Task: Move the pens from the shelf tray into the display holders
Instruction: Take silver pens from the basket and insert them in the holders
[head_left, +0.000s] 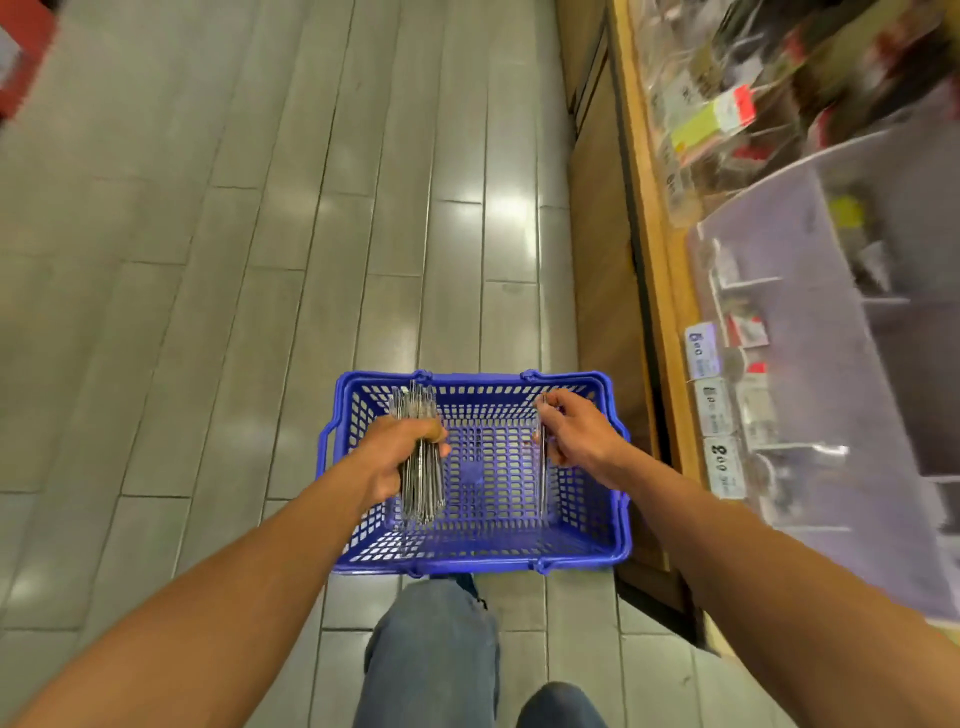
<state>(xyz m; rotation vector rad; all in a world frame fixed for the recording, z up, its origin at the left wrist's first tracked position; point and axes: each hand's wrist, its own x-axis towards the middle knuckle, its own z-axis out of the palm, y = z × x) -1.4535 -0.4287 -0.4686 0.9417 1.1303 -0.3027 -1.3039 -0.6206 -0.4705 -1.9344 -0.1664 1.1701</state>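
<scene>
Jeans leg (434, 649): lowest in view, behind blue basket (571, 551).
Left hand (397, 457): fisted around pen bundle (422, 467).
Right hand (576, 434): pinching one pen (543, 467) (above basket).
Right side: blurred shelf tray (831, 364).

Both hands (400, 457) (576, 436) grip pens (423, 483) above blue basket (483, 558)

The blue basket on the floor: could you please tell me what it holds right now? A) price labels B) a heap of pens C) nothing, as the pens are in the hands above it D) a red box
C: the blue basket shows bare mesh, while the left hand holds a bundle of pens and the right hand holds a single pen above it.
</scene>
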